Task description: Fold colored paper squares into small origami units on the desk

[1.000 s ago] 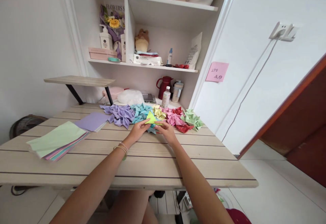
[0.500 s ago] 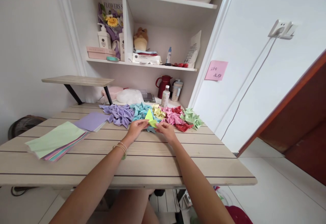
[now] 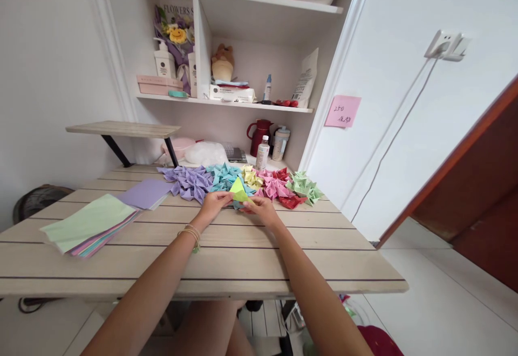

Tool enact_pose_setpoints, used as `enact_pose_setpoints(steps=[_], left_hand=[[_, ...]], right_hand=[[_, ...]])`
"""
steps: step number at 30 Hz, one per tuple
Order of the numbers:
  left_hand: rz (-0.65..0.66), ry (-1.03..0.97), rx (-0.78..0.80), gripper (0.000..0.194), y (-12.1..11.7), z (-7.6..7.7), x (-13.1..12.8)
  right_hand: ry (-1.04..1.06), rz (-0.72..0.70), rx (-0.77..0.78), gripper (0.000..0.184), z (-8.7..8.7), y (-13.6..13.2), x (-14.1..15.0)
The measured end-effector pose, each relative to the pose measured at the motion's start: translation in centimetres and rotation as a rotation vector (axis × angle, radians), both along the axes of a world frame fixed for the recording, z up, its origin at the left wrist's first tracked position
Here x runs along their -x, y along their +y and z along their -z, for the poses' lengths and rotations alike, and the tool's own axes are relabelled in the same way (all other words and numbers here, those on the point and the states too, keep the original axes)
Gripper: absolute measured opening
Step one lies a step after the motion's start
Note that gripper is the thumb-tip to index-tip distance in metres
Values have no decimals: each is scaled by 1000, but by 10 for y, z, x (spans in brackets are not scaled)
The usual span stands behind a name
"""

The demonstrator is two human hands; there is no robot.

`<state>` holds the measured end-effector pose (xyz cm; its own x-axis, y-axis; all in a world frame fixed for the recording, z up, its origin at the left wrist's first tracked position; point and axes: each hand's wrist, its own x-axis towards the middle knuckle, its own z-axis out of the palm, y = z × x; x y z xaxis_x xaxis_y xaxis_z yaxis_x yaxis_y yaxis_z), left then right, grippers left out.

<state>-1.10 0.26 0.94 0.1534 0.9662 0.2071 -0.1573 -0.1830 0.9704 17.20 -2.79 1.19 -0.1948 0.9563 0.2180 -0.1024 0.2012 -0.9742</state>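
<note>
Between my two hands is a bright yellow-green piece of folded paper [image 3: 238,190], held up above the table in front of the paper pile. My left hand [image 3: 216,205] is closed, pinching its left edge. The fingers of my right hand [image 3: 261,208] are closed on its lower right corner. Just behind lie folded paper pieces in colour groups: purple ones [image 3: 192,182], blue ones [image 3: 224,175], yellow ones [image 3: 250,176], pink ones [image 3: 275,186], red ones [image 3: 292,202] and light green ones [image 3: 305,187].
On the left of the slatted table [image 3: 162,259] lie a fanned stack of coloured paper sheets [image 3: 89,218] and purple sheets [image 3: 146,192]. A small raised shelf [image 3: 123,127] stands behind them. A plastic bottle [image 3: 263,153] and a red jug [image 3: 259,136] stand at the back.
The yellow-green paper has turned in my hands, its upright point now lower and broader. My right fingers have shifted slightly left and down along its edge.
</note>
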Motion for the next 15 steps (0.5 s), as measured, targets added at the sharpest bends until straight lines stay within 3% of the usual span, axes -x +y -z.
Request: enact_pose_setpoints(steps=[6, 11, 15], left_hand=[[-25, -15, 18, 40, -5, -1, -3], [6, 7, 7, 55, -11, -6, -5], [38, 54, 26, 49, -12, -7, -5]], right_hand=[[142, 179, 28, 39, -2, 4, -3], [193, 62, 94, 54, 0, 3, -1], [211, 21, 135, 55, 3, 3, 2]])
